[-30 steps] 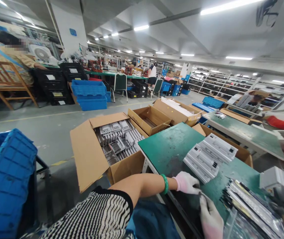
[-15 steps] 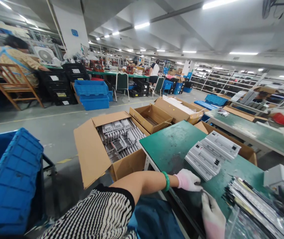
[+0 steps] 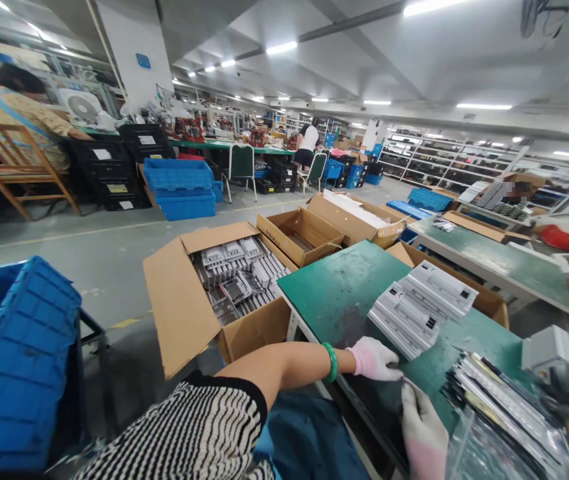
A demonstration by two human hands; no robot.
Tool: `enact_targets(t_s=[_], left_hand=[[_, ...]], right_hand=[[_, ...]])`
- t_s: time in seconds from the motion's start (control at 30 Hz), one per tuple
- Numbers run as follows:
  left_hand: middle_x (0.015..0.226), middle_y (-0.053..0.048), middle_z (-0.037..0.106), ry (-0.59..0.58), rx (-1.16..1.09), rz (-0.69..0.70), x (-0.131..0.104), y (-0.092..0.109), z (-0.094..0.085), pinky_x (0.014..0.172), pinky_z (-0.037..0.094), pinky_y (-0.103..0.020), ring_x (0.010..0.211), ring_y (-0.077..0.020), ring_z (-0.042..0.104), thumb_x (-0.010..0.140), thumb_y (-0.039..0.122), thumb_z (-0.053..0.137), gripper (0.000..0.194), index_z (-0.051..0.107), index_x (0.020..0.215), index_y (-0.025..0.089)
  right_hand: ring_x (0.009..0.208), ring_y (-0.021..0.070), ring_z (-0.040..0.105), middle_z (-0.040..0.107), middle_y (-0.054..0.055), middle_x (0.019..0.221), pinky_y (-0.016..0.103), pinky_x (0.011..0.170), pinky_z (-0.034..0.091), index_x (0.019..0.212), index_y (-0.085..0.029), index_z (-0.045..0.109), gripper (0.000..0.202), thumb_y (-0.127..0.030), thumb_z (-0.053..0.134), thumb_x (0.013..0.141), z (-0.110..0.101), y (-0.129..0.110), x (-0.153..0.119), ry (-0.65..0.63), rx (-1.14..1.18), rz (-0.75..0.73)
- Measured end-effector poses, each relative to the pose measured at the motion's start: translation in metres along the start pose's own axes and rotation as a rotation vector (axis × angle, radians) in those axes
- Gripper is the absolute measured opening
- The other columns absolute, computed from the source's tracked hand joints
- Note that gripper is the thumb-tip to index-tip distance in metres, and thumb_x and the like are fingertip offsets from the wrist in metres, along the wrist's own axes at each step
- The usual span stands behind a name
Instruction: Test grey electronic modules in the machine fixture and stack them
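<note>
My left hand (image 3: 375,359), in a white and pink glove with a green bangle at the wrist, is at the front edge of the green table (image 3: 337,277). Its fingers are closed and almost meet those of my right hand (image 3: 422,423), gloved alike and also closed. Whatever the fingertips pinch is too small or hidden to make out. Under and between the hands lies a dark, flat area (image 3: 377,403) whose kind I cannot tell. Just beyond them rest grey ribbed housings (image 3: 404,320). Right of my right hand lie a bundle of long thin strips (image 3: 504,407) and a clear plastic bag (image 3: 487,450).
An open carton (image 3: 184,307) full of grey parts stands left of the table, with another open carton (image 3: 299,237) behind it. A blue crate (image 3: 19,367) is at far left. More grey housings (image 3: 552,353) sit at right. Two co-workers are in the background.
The view has shifted slightly, so the surroundings sit a little further left. Both hands keep nearly the same pose at the table edge.
</note>
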State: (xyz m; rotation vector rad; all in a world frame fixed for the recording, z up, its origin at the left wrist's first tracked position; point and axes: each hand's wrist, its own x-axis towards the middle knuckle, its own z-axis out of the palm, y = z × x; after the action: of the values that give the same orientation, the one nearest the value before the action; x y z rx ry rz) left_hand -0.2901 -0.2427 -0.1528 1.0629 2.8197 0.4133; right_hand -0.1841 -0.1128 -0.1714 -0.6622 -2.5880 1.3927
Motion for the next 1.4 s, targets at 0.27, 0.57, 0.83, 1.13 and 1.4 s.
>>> enact_targets(t_s=[0.27, 0.57, 0.83, 1.13, 1.4], left_hand=[[0.092, 0.001, 0.077, 0.004, -0.013, -0.002, 0.0, 0.0, 0.001, 0.059, 0.044, -0.027, 0.087, -0.0195, 0.071, 0.088, 0.056, 0.053, 0.034, 0.07, 0.087, 0.027], [0.099, 0.0, 0.076, -0.064, -0.044, -0.005, 0.0, 0.001, -0.004, 0.064, 0.047, -0.028, 0.093, -0.0212, 0.071, 0.089, 0.057, 0.051, 0.035, 0.07, 0.095, 0.028], [0.102, 0.0, 0.076, -0.084, -0.067, -0.011, 0.001, 0.001, -0.003, 0.066, 0.049, -0.028, 0.096, -0.022, 0.071, 0.089, 0.059, 0.05, 0.038, 0.069, 0.101, 0.029], [0.098, 0.0, 0.076, -0.044, -0.046, -0.016, 0.002, 0.0, -0.001, 0.066, 0.049, -0.028, 0.092, -0.0211, 0.071, 0.088, 0.057, 0.053, 0.034, 0.07, 0.095, 0.028], [0.094, 0.0, 0.077, -0.035, -0.038, -0.014, 0.001, 0.0, -0.001, 0.063, 0.047, -0.028, 0.089, -0.0213, 0.072, 0.087, 0.057, 0.053, 0.035, 0.071, 0.09, 0.027]], right_hand=[[0.107, 0.032, 0.064, 0.074, 0.009, 0.112, 0.039, 0.098, 0.045, 0.104, -0.024, 0.069, 0.062, -0.07, 0.044, 0.07, 0.004, 0.009, 0.004, 0.032, 0.013, -0.03], [0.109, 0.0339, 0.064, 0.073, 0.009, 0.115, 0.043, 0.094, 0.048, 0.105, -0.025, 0.069, 0.062, -0.069, 0.044, 0.069, -0.001, 0.004, 0.001, 0.015, -0.034, 0.021], [0.111, 0.0348, 0.063, 0.071, 0.01, 0.118, 0.044, 0.098, 0.047, 0.105, -0.024, 0.068, 0.059, -0.066, 0.044, 0.07, -0.002, 0.009, 0.01, -0.004, -0.097, 0.024], [0.106, 0.0315, 0.064, 0.073, 0.008, 0.113, 0.039, 0.094, 0.047, 0.105, -0.025, 0.069, 0.061, -0.068, 0.044, 0.07, 0.001, 0.005, 0.003, 0.045, -0.029, 0.019], [0.109, 0.0307, 0.064, 0.073, 0.01, 0.115, 0.037, 0.096, 0.047, 0.107, -0.022, 0.068, 0.062, -0.068, 0.043, 0.075, 0.002, 0.008, 0.001, 0.053, 0.0, -0.042]])
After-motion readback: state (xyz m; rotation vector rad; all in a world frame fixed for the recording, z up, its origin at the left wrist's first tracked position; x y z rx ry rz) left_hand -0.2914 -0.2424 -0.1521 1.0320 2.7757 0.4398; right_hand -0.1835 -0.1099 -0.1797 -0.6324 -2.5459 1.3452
